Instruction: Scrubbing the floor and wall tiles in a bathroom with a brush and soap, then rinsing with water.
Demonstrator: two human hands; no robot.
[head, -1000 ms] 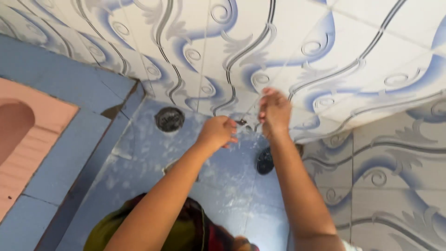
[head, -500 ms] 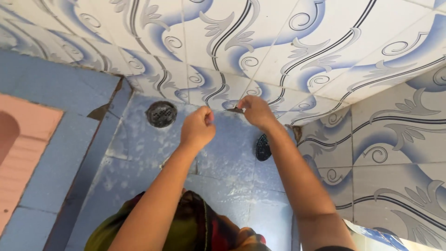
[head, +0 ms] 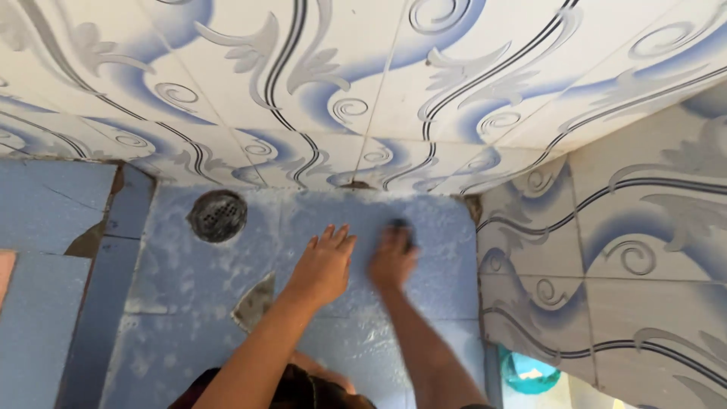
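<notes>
Both hands are low over the blue tiled floor [head: 424, 295], close to the corner where 2 patterned walls meet. The left hand [head: 324, 265] lies flat, fingers [head: 333, 236] spread and apart, palm down on the floor; it holds nothing. The right hand [head: 392, 257] is just beside it, blurred, pressed down on a small dark round object [head: 401, 226] that shows only at the fingertips (whether the grip is closed around it or only resting on top, I cannot tell). This dark object sits on the floor near the back wall [head: 363, 83], a little right of the middle.

The floor patch here is bordered on 3 sides: the back wall with white and blue swirl tiles, the right wall [head: 621, 250] with similar grey-blue swirls, and at the left a raised blue step [head: 45, 220] with a chipped edge. Open floor remains to the left of the hands, up to the round dark drain cover [head: 217, 216]. A flat grey pointed piece [head: 254, 303] lies on the floor just beside the left forearm. White dusty marks cover the tiles. At the bottom right, a teal round container [head: 530, 373] is partly visible.
</notes>
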